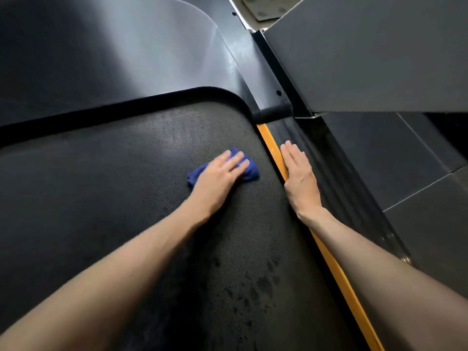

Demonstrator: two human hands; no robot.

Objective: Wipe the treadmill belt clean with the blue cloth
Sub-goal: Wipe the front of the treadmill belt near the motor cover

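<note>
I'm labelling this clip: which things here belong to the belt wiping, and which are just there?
In the job: blue cloth, treadmill belt, left hand pressing flat on the cloth.
Just there: orange strip, side rail under the flat right hand, black front cover, grey panel.

orange strip (272, 148) beside ribbed side rail (316, 148) | glossy black hood (126, 51) | grey floor tiles (417, 236)

dim; soft glare on motor cover (152, 46), wide-angle edge bending.
</note>
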